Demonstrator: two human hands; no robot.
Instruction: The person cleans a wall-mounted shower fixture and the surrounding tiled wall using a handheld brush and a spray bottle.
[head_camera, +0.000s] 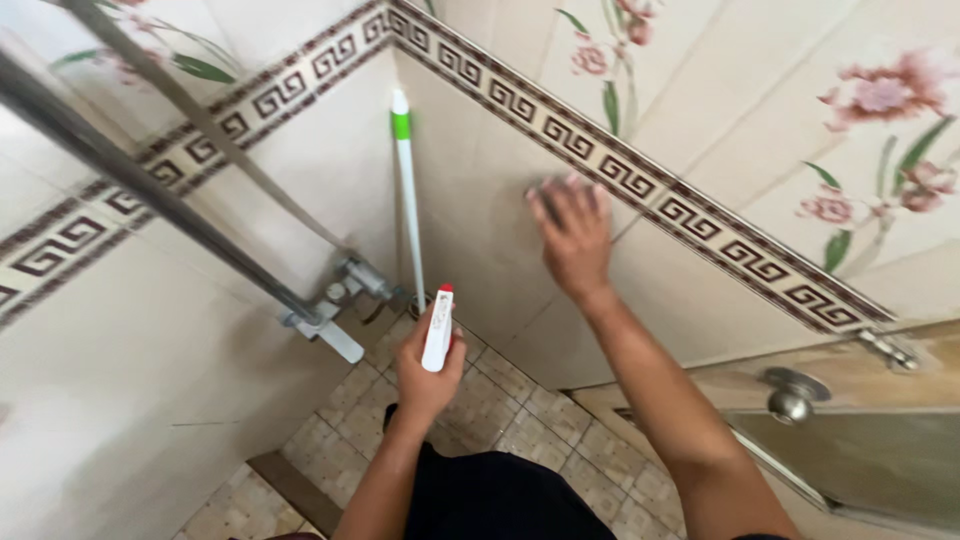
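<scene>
- The left hand (425, 372) is wrapped around a small white spray bottle (438, 330) with a red top, held upright over the tiled floor (520, 410) near the corner of the room.
- The bottle looks light and rigid, made of smooth plastic; in a wet room it is likely slippery, so a full wrap around the body, as here, suits it better than a pinch at the neck.
- The right hand (572, 238) is spread flat against the beige wall tile (480, 230), fingers apart, holding nothing I can make out; something pale may lie under the fingertips, but it is too blurred to tell.
- A white pole with a green band (406, 190) leans in the corner, just beyond the bottle, apart from both hands.
- A metal rail (150, 190) runs along the left wall, and a door knob (792, 392) shows lower right.
</scene>
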